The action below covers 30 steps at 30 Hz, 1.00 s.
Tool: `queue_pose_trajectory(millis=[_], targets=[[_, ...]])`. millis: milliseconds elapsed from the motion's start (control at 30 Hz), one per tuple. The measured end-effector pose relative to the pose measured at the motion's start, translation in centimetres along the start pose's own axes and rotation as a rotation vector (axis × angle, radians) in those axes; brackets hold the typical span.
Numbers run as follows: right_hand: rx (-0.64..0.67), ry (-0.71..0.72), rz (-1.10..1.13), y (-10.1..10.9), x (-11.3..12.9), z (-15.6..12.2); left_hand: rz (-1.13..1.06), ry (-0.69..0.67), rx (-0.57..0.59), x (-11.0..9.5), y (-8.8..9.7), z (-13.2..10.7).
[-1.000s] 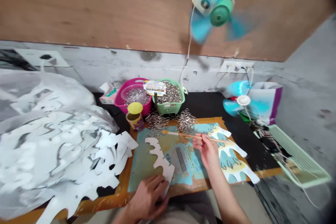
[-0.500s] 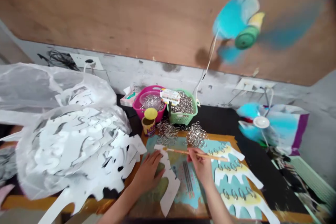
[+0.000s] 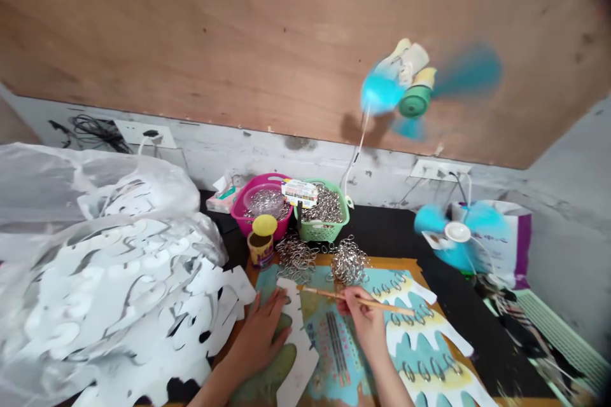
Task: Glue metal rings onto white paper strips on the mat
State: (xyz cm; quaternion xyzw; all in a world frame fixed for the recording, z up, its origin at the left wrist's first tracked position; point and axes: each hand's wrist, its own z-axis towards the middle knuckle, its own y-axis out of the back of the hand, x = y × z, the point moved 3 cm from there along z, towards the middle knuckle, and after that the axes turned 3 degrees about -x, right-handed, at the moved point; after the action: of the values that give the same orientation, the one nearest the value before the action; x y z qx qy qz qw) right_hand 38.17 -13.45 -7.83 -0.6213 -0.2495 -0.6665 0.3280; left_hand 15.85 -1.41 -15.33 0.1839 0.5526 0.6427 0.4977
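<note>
My left hand [image 3: 260,334] lies flat with fingers spread on a white wavy cardboard cutout [image 3: 300,353] that rests on a printed teal sheet [image 3: 334,343]. My right hand [image 3: 365,318] pinches a thin wooden brush [image 3: 356,298] held nearly level, its bristle end pointing left over the sheet. To the right lie printed cutouts with metal rings [image 3: 420,343]. Loose piles of metal rings [image 3: 348,264] sit just beyond the brush.
A yellow-lidded small jar [image 3: 261,243], a pink bowl [image 3: 265,203] and a green basket of rings [image 3: 321,211] stand at the back. A big heap of white cutouts in plastic [image 3: 105,280] fills the left. Two spinning blue fans [image 3: 410,92] [image 3: 456,235] are at right.
My left hand slid forward from the near edge onto the upper part of the white cutout. The right hand kept the brush. The view tilted upward.
</note>
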Motion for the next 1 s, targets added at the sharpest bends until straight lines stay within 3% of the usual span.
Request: queue_pose_trajectory(millis=[233,533,700,833,1000], targets=[[0.0,0.001,-0.114,0.6,0.7,-0.2,-0.079,0.084,0.077,-1.5,1.8,0.4],[0.202,0.126,-0.315,-0.6,-0.5,0.6,-0.088,0.031,0.021,-2.3,2.6,0.4],[0.27,0.096,-0.342,-0.8,0.6,0.8,-0.066,0.045,0.058,-2.6,2.6,0.5],[0.31,0.191,-0.365,-1.3,1.7,1.0,-0.049,0.059,0.054,-2.9,2.8,0.2],[0.37,0.041,-0.362,-0.9,1.6,1.6,-0.046,0.052,0.057,-3.2,2.9,-0.1]])
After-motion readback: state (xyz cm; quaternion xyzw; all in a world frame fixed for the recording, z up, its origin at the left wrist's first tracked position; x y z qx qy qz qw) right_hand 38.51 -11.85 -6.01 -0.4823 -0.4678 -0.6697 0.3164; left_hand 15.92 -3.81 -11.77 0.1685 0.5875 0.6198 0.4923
